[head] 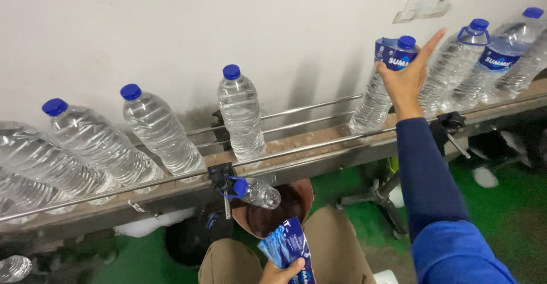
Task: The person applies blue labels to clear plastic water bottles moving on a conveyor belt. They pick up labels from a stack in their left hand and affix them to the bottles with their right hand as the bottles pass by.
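Fingers (424, 47) of right hand (405, 81) against labelled bottle (380, 87) | left hand (279, 272) grips labels (285, 244)

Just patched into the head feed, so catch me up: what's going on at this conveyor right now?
A seated person reaches their right hand up to a clear bottle on the conveyor, at the blue label sleeve around its neck. The left hand holds a stack of blue sleeves over the lap. Bare blue-capped bottles stand on the left, sleeved ones on the right.
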